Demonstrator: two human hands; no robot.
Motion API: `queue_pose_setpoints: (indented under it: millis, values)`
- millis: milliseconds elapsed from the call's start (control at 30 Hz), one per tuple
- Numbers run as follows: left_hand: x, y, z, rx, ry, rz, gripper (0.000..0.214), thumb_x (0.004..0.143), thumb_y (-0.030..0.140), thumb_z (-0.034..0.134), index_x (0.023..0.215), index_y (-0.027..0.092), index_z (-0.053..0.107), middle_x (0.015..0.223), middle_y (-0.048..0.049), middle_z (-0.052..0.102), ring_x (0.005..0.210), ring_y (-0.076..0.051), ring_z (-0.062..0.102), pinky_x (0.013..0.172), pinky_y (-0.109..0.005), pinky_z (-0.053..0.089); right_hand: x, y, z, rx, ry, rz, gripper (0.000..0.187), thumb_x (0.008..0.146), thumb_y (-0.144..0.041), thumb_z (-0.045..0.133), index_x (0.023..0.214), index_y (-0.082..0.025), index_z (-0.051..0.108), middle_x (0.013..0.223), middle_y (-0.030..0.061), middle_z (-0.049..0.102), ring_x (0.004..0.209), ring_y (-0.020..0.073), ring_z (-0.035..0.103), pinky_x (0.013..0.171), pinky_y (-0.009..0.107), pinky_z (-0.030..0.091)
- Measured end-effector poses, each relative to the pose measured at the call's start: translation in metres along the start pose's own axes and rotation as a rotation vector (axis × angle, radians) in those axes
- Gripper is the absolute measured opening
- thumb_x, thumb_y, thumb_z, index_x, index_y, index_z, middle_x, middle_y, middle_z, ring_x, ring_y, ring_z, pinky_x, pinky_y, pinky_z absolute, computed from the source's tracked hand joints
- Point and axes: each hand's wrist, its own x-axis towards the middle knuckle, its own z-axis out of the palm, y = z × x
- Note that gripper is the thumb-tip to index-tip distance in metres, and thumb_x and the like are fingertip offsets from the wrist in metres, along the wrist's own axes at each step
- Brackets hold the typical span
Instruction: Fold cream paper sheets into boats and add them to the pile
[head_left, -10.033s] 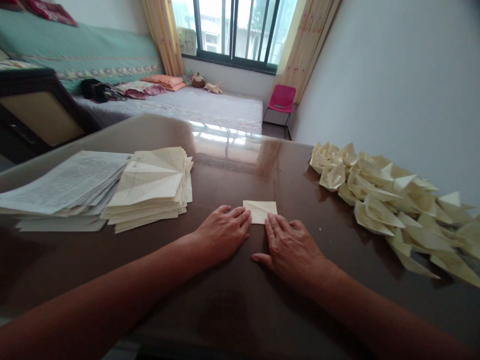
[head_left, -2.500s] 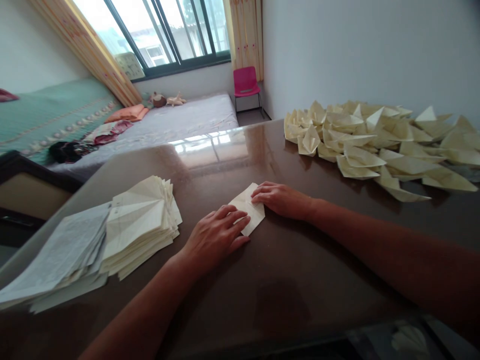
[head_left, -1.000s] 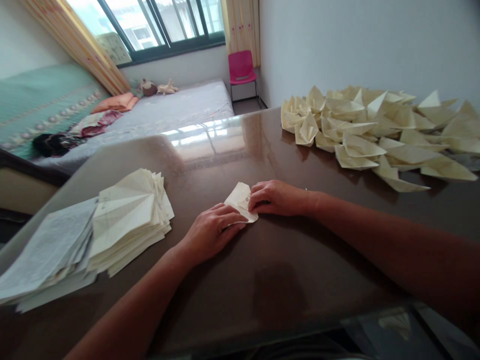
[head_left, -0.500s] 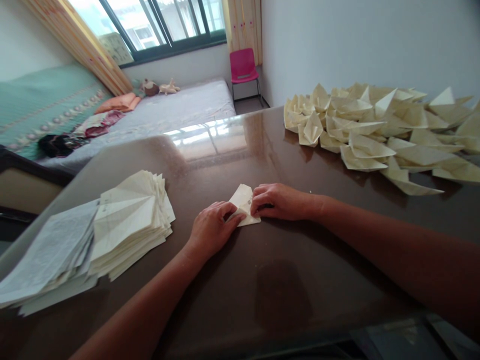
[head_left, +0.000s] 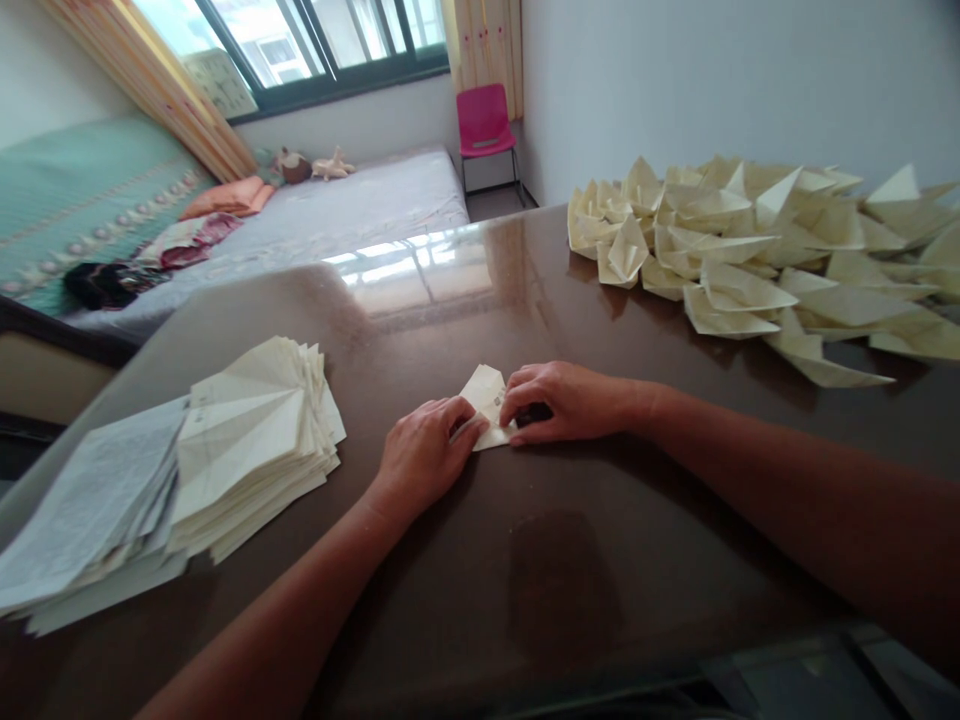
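**One small paper in work between a big folded pile and a thick stack of sheets**

The brown, shiny worktop [head_left: 570, 560] carries everything. The largest thing on it is the pile of folded shapes [head_left: 750, 250] at the far right, near the wall: many cream, pointed pieces lying over each other. I judge that a large part of the work is already done.

On the left side lies the stack of creased sheets [head_left: 247, 440], square and cream, with fold lines on the top one. It is thick, so it seems that many pieces are left to fold. Partly under it, further left, is a layer of printed sheets [head_left: 82, 510].

In the middle, near the person, both hands meet. The left hand [head_left: 424, 455] has curled fingers and pinches the near left edge of the small paper [head_left: 486, 395]. The right hand [head_left: 566, 400] is also curled and grips the right side of it. The small paper lies on the worktop between the two hands, with one flap standing up a little. It looks only half folded, not yet like the shapes in the pile.

About writing: the printed sheets show grey lines of text, too small to read. The small paper has some dark marks, also not readable. No brand or label is visible.
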Motion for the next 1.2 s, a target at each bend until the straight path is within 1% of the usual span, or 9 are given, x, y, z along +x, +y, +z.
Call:
queue_pose_setpoints:
  millis: [67, 133, 267, 433, 533, 633, 900, 1067, 1200]
  values:
    - [0.0, 0.0, 0.0, 0.012, 0.0, 0.003, 0.025, 0.091, 0.04, 0.044, 0.078, 0.022, 0.056, 0.079, 0.0, 0.065, 0.071, -0.017, 0.058, 0.061, -0.026, 0.034, 0.0, -0.001, 0.0, -0.025, -0.008, 0.018, 0.026, 0.077, -0.038, 0.07, 0.094, -0.02, 0.07, 0.089, 0.0039, 0.063, 0.08, 0.0153, 0.057, 0.071, 0.025, 0.041]
    - [-0.001, 0.0, 0.001, 0.026, 0.007, 0.01, 0.024, 0.091, 0.039, 0.044, 0.078, 0.022, 0.056, 0.079, -0.0001, 0.065, 0.072, -0.017, 0.058, 0.061, -0.026, 0.034, 0.0, -0.002, 0.001, -0.058, -0.001, 0.04, 0.028, 0.075, -0.041, 0.071, 0.094, -0.02, 0.069, 0.089, 0.0036, 0.063, 0.082, 0.0161, 0.056, 0.071, 0.025, 0.04]
    - [-0.001, 0.001, 0.0, 0.05, 0.019, 0.028, 0.025, 0.092, 0.039, 0.042, 0.08, 0.023, 0.055, 0.078, -0.0004, 0.066, 0.074, -0.018, 0.059, 0.062, -0.027, 0.034, 0.001, -0.005, 0.004, -0.077, 0.023, 0.063, 0.023, 0.079, -0.04, 0.068, 0.091, -0.02, 0.068, 0.086, 0.0031, 0.062, 0.08, 0.0161, 0.055, 0.07, 0.026, 0.038]
    - [0.001, 0.001, -0.002, 0.048, -0.015, 0.037, 0.022, 0.092, 0.037, 0.043, 0.08, 0.023, 0.055, 0.081, -0.0006, 0.066, 0.073, -0.017, 0.06, 0.061, -0.026, 0.034, 0.0, -0.004, 0.003, -0.04, 0.014, 0.019, 0.023, 0.083, -0.035, 0.064, 0.103, -0.023, 0.066, 0.09, 0.0019, 0.065, 0.081, 0.0149, 0.057, 0.07, 0.025, 0.039]
    - [0.002, -0.001, -0.002, 0.047, -0.027, 0.033, 0.022, 0.091, 0.037, 0.044, 0.079, 0.022, 0.055, 0.08, -0.0007, 0.066, 0.072, -0.017, 0.059, 0.06, -0.026, 0.034, -0.001, -0.003, 0.002, -0.035, -0.003, -0.061, 0.014, 0.085, -0.029, 0.061, 0.095, -0.025, 0.07, 0.094, 0.0015, 0.067, 0.088, 0.015, 0.059, 0.074, 0.025, 0.04]
    - [0.001, -0.003, -0.002, 0.021, -0.021, 0.042, 0.02, 0.091, 0.036, 0.043, 0.081, 0.022, 0.054, 0.08, -0.0008, 0.065, 0.071, -0.016, 0.059, 0.061, -0.026, 0.035, -0.001, -0.002, 0.001, -0.04, 0.001, -0.08, 0.011, 0.084, -0.025, 0.061, 0.087, -0.024, 0.072, 0.09, 0.0007, 0.068, 0.085, 0.0142, 0.061, 0.073, 0.024, 0.041]
    - [0.003, -0.005, -0.003, -0.038, -0.027, 0.028, 0.013, 0.088, 0.031, 0.047, 0.081, 0.021, 0.051, 0.078, -0.0007, 0.063, 0.067, -0.015, 0.058, 0.059, -0.025, 0.037, -0.001, -0.007, -0.002, -0.151, -0.007, -0.115, 0.013, 0.086, -0.026, 0.06, 0.088, -0.024, 0.072, 0.089, 0.0022, 0.069, 0.084, 0.015, 0.06, 0.075, 0.025, 0.041]
    - [0.003, -0.004, -0.003, -0.11, -0.024, 0.003, 0.014, 0.088, 0.033, 0.048, 0.097, 0.022, 0.048, 0.074, 0.0029, 0.061, 0.066, -0.015, 0.06, 0.059, -0.025, 0.039, 0.001, -0.013, -0.004, -0.211, -0.024, -0.131, 0.015, 0.087, -0.025, 0.057, 0.083, -0.023, 0.072, 0.084, 0.0028, 0.068, 0.079, 0.0151, 0.058, 0.073, 0.026, 0.04]
    - [0.0, -0.007, 0.001, -0.133, 0.034, 0.031, 0.017, 0.088, 0.032, 0.05, 0.101, 0.022, 0.047, 0.078, 0.0032, 0.059, 0.063, -0.013, 0.058, 0.06, -0.025, 0.043, 0.002, -0.017, -0.003, -0.286, -0.043, -0.123, 0.017, 0.088, -0.026, 0.055, 0.081, -0.022, 0.071, 0.083, 0.0028, 0.067, 0.08, 0.0156, 0.057, 0.072, 0.027, 0.039]
